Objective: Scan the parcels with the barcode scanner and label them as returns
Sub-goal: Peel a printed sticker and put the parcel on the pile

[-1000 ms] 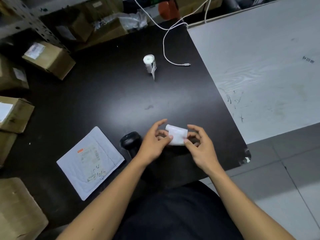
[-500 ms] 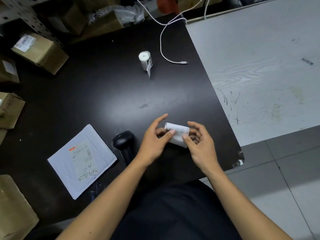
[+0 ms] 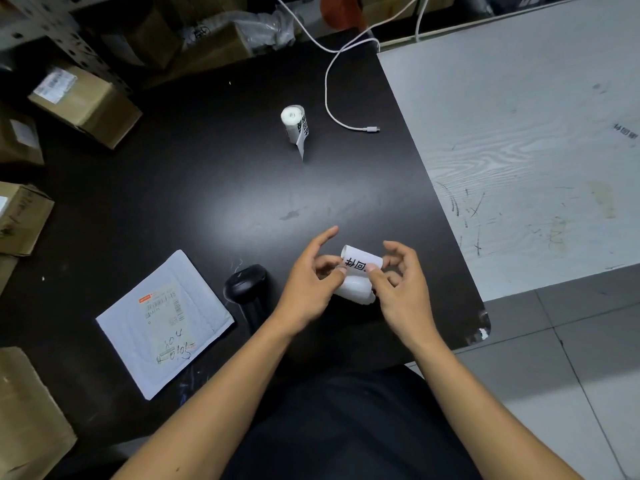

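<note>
Over the near edge of the black table [image 3: 214, 202], both hands hold a small white label roll [image 3: 356, 287]. My left hand [image 3: 311, 282] and my right hand [image 3: 401, 285] each pinch the printed label strip [image 3: 362, 263] that curls up off the roll, showing black characters. A white padded mailer [image 3: 162, 323] with a shipping label lies flat to the left. The black barcode scanner [image 3: 247, 289] lies between the mailer and my left hand. A second label roll [image 3: 294, 128] stands farther back on the table.
A white charging cable [image 3: 343, 123] ends beside the far roll. Cardboard boxes [image 3: 83, 102] crowd the table's left edge and back. A pale wood-grain table [image 3: 519, 133] adjoins on the right, with grey floor tiles [image 3: 571, 358] below it.
The label strip has been peeled farther up from the roll, so its printed face now shows. Both hands stayed in the same place.
</note>
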Motion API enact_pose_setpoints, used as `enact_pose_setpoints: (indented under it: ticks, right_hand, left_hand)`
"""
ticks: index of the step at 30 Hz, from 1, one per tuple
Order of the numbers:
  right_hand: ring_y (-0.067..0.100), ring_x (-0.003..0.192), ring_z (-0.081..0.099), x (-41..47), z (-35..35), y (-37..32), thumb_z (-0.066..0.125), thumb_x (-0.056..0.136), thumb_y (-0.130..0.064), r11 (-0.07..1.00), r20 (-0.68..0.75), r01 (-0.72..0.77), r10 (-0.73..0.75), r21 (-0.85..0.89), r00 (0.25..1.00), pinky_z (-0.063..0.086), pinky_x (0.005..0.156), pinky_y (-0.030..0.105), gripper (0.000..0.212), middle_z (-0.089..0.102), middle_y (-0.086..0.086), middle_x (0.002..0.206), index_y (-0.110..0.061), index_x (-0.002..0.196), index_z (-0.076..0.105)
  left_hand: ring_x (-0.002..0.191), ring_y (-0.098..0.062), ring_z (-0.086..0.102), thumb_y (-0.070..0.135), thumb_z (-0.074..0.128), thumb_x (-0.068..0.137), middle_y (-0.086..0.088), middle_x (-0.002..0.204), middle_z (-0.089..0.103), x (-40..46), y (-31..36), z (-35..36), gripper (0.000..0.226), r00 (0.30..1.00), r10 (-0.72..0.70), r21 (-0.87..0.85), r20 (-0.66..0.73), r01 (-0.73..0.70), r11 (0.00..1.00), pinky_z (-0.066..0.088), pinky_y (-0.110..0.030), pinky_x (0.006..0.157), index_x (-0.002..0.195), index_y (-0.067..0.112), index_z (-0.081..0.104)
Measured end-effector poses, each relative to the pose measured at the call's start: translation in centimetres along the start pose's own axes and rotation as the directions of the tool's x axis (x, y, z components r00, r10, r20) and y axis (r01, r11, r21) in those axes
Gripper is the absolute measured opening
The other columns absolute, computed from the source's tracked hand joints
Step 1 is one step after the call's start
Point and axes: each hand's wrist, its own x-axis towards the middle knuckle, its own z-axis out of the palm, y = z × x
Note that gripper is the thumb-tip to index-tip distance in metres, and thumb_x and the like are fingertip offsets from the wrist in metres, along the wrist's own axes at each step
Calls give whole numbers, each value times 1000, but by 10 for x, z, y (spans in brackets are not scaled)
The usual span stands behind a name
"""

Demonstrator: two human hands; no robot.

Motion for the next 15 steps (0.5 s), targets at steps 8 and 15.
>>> enact_pose_setpoints:
  ticks: [8,15]
  right_hand:
    - [16,100,51,-6,-1,-3,65,88,-9,737,1,400,-476,-544,879,40,90,19,30,57,1,111,-12,118,61]
    - [18,98,52,-2,3,-5,76,85,-19,490,246,559,-564,-669,788,48,74,36,34,66,-2,98,-14,117,65]
  left_hand:
    - [90,-6,67,7,62,94,7,87,76,-1,2,2,60,997,-41,83,-61,46,995,47,-33,100,141,36,39]
    - [74,-3,68,11,63,95,5,95,77,-3,11,4,67,998,-58,121,-1,58,991,46,-42,97,148,37,31]
